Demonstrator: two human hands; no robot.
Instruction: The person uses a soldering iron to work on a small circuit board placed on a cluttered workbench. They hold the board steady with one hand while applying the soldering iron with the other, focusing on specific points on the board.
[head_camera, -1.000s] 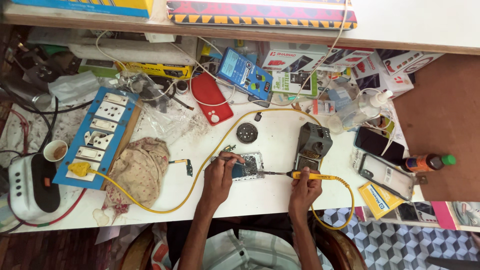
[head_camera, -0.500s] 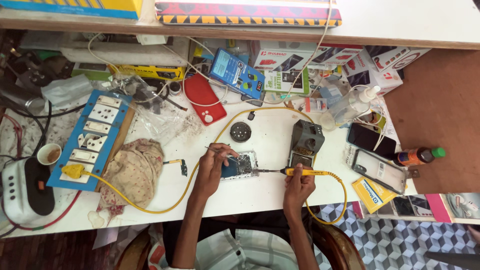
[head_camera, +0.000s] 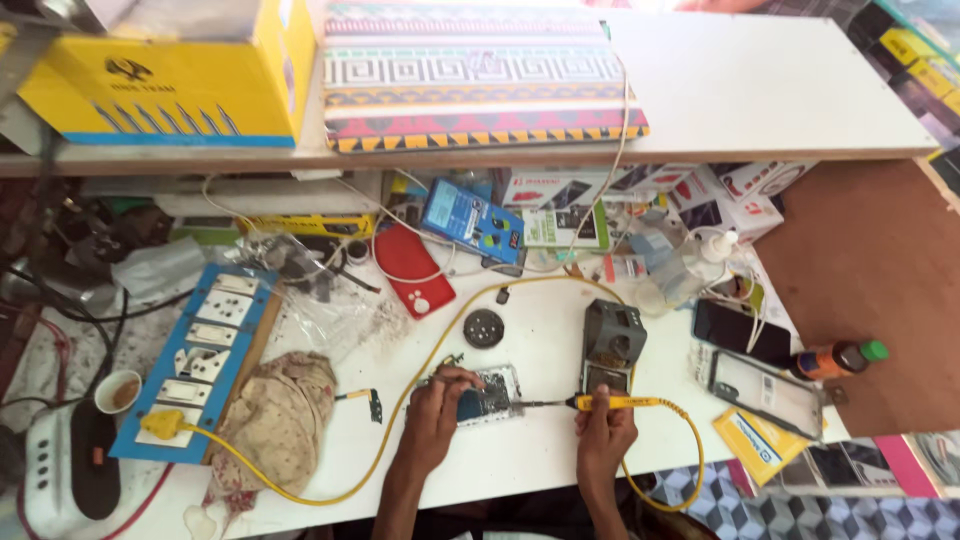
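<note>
**Iron tip on the board**

Since the earlier frame my head has dropped closer; my hands have barely shifted. On the white desk (head_camera: 560, 340), the bare circuit board (head_camera: 487, 394) lies flat, thin, light and fragile, so my left hand (head_camera: 437, 405) pins it by its edge with curled fingers. My right hand (head_camera: 603, 432) is closed around the yellow soldering iron (head_camera: 610, 403), gripped on its stiff handle.

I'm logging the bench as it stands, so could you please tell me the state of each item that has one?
Phone board: opened up, flat, steadied by left hand.
Soldering iron: held in right hand, tip at the board.
Yellow plug: seated in the switch board.
Orange bottle: capped, lying down.
Black phone: screen dark.
</note>
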